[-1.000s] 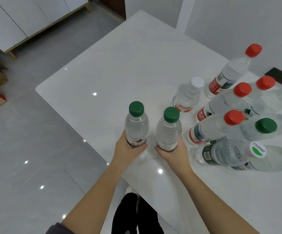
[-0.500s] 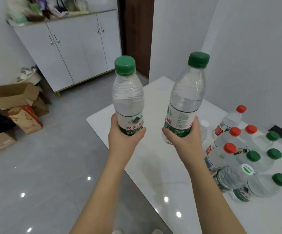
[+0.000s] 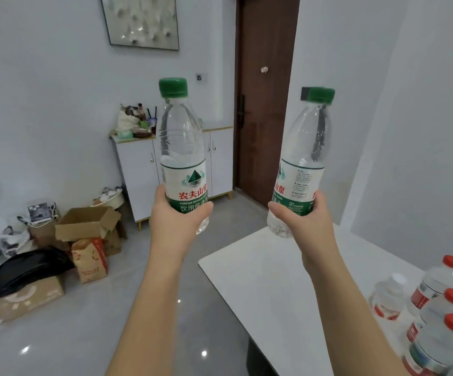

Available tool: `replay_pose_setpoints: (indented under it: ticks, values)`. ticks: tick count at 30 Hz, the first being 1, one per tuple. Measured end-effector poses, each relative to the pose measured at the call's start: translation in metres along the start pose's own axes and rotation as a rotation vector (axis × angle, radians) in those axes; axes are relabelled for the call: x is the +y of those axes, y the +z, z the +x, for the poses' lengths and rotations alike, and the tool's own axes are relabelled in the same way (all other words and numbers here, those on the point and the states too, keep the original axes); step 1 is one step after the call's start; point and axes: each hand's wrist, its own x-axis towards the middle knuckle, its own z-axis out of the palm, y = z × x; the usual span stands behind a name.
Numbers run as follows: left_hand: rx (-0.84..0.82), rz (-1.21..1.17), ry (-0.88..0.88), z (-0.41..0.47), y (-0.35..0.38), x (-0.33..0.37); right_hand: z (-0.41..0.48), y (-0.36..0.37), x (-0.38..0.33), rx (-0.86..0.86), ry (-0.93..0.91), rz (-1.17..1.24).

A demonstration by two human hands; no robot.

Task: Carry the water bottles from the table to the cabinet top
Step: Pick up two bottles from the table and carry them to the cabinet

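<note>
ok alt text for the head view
The left hand grips an upright green-capped water bottle; the right hand grips a tilted green-capped water bottle. Beyond stands a white cabinet; red-capped bottles sit on the table.

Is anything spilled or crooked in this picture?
Nothing has spilled. The right bottle, gripped by the right hand, leans with its cap tipped rightward; the left bottle in the left hand is upright.

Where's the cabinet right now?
In the head view the white cabinet stands against the far wall, just left of the brown door, partly hidden behind the bottle in the left hand; cardboard boxes lie to its left.
</note>
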Motion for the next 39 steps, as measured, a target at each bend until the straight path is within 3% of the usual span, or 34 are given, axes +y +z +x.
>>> replay_pose_setpoints:
  ticks: [10, 22, 39]
  values:
    - [0.031, 0.045, -0.002, 0.032, -0.055, -0.003, 0.009, 0.061, -0.007, -0.082, -0.065, -0.041]
    - [0.025, 0.032, -0.016, 0.078, -0.058, -0.035, 0.048, 0.113, 0.017, -0.162, -0.089, -0.09]
    - [0.033, 0.04, -0.044, 0.305, -0.043, -0.105, 0.23, 0.251, 0.108, -0.231, -0.099, -0.08]
